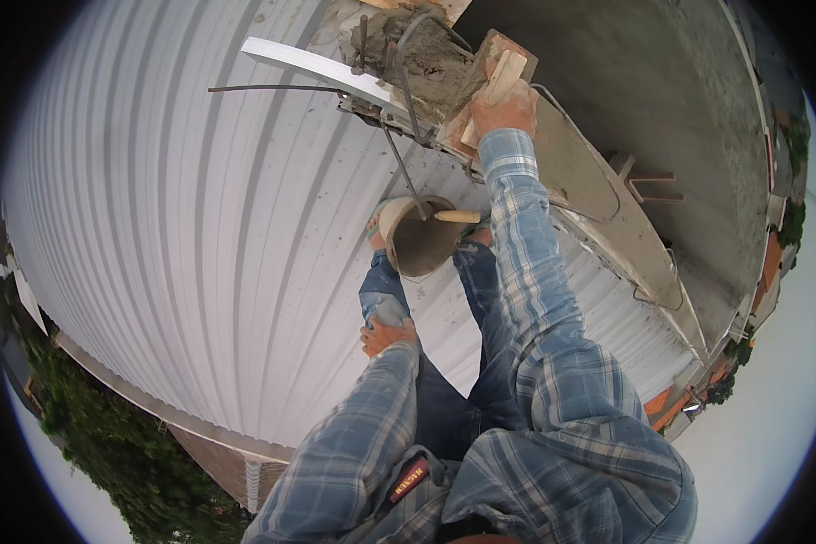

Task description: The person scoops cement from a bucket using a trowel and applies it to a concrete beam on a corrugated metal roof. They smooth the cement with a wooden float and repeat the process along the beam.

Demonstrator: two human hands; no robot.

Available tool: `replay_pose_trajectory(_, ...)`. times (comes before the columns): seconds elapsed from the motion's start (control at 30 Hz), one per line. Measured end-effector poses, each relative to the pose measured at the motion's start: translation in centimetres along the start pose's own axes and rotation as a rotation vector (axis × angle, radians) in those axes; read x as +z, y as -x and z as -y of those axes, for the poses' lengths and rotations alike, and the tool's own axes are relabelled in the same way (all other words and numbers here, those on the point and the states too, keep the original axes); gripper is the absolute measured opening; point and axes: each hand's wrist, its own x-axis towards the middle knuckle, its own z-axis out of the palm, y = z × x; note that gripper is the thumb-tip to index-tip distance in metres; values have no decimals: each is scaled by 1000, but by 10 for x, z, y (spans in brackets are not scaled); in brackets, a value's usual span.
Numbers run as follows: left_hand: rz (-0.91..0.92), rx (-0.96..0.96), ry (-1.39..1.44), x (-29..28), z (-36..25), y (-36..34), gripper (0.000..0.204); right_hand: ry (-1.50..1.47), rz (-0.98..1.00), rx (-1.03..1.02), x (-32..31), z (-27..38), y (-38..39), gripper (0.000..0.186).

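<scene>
My right hand [506, 111] is closed round the wooden handle of a plasterer's float [517, 53], at the far end of a wall top. The float's board lies against wet grey mortar [372, 41] spread there, and my hand hides part of the handle. My left hand [390, 337] rests on my left knee with nothing seen in it. Between my feet stands a bucket [417, 263] with grey mix inside. A trowel [458, 217] lies across its rim, its wooden handle pointing right and its blade mostly hidden.
Ribbed white metal roofing [172, 227] spreads under my feet and to the left. Bent steel bars [408, 68] stick out of the mortar, and a long rod [272, 88] juts left. Right of the wall top [616, 222] drops a deep grey concrete space [698, 136]. Trees [109, 453] stand beyond the roof edge.
</scene>
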Motion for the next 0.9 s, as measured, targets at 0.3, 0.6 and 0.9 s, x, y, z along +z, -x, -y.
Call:
replay_pose_trajectory(0.3,-19,-16,14,3,-4,3,76,1,-152,-25,-62,-48,-27,55)
replay_pose_trajectory(0.6,-21,-20,-3,1,-2,5,73,-42,-128,-63,-25,-58,13,50)
replay_pose_trajectory(0.9,-22,-24,23,3,4,7,72,-160,-18,-134,-17,-26,49,46)
